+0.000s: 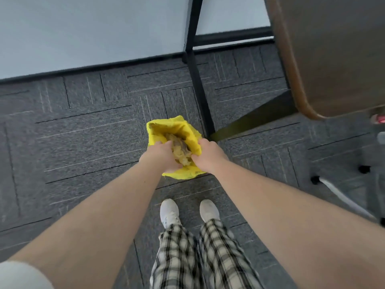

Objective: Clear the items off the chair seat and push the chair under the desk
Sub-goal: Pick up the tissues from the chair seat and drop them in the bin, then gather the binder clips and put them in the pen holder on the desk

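A yellow cloth hangs in front of me above the grey carpet, bunched and folded, with a crumpled tan-brown patch in its middle. My left hand grips its left side and my right hand grips its right side. The brown wooden desk fills the upper right, its black metal leg standing just right of the cloth. Only a wheel and a light metal leg of the chair base show at the right edge. The chair seat is out of view.
A pale wall with a dark skirting board runs across the back. My white shoes stand on the carpet below the cloth. A red-and-white object peeks out under the desk corner at the far right.
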`<move>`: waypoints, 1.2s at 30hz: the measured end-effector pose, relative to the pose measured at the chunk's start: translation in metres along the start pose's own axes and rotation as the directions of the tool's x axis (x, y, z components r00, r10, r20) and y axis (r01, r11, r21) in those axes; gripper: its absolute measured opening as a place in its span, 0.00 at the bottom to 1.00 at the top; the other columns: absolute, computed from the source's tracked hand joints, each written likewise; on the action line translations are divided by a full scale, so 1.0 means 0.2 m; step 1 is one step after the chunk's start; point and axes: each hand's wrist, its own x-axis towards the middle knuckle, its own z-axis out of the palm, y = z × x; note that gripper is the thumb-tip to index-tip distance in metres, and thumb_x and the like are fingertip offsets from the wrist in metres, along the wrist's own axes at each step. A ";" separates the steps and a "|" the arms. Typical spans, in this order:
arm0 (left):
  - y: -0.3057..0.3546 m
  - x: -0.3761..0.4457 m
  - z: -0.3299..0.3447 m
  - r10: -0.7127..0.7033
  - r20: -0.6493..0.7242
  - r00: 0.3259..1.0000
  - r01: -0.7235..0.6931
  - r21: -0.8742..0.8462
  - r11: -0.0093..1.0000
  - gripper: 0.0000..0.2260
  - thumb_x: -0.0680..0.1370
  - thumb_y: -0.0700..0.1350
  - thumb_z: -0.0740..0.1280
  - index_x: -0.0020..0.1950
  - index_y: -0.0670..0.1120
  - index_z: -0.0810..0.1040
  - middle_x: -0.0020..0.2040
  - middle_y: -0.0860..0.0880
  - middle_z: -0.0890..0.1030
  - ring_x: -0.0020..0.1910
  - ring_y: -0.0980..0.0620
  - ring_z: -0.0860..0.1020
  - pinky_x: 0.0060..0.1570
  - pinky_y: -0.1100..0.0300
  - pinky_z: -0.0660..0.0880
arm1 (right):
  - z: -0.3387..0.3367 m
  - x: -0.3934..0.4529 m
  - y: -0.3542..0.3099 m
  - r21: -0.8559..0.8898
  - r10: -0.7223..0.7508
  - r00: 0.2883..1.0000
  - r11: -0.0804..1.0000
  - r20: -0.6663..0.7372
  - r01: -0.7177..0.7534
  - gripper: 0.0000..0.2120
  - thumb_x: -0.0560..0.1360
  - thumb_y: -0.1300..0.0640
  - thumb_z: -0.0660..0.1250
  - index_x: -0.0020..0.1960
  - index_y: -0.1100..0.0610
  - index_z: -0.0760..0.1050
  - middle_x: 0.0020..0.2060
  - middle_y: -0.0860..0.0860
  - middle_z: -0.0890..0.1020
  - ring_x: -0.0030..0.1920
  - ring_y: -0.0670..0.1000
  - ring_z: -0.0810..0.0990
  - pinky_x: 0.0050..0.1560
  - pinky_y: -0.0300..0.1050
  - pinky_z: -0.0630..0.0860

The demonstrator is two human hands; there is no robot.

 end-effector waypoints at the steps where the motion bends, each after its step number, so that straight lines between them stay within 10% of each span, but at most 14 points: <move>1: 0.03 -0.06 -0.02 0.013 0.026 1.000 -0.014 0.047 0.999 0.35 0.71 0.58 0.69 0.73 0.51 0.60 0.68 0.44 0.67 0.66 0.39 0.69 0.59 0.45 0.72 | -0.03 -0.07 0.02 0.021 0.013 1.000 1.000 -0.002 -0.013 0.22 0.77 0.46 0.60 0.67 0.55 0.66 0.61 0.58 0.74 0.58 0.62 0.76 0.54 0.57 0.76; 22: 1.91 -1.00 0.32 0.359 0.102 0.928 -0.357 0.525 0.772 0.45 0.70 0.62 0.69 0.78 0.54 0.47 0.77 0.44 0.56 0.73 0.39 0.62 0.68 0.42 0.67 | -0.63 -1.19 1.82 0.320 0.203 0.956 0.939 -0.213 -0.128 0.35 0.75 0.42 0.64 0.75 0.46 0.51 0.74 0.56 0.59 0.71 0.60 0.64 0.66 0.60 0.69; 36: 3.76 -1.24 0.73 0.725 0.295 0.622 -0.652 0.708 0.272 0.45 0.69 0.63 0.70 0.77 0.57 0.46 0.78 0.47 0.55 0.74 0.42 0.59 0.66 0.39 0.69 | -1.25 -1.78 3.32 0.585 0.625 0.701 0.727 -0.345 -0.360 0.38 0.72 0.44 0.68 0.75 0.46 0.52 0.73 0.54 0.61 0.72 0.60 0.62 0.67 0.62 0.67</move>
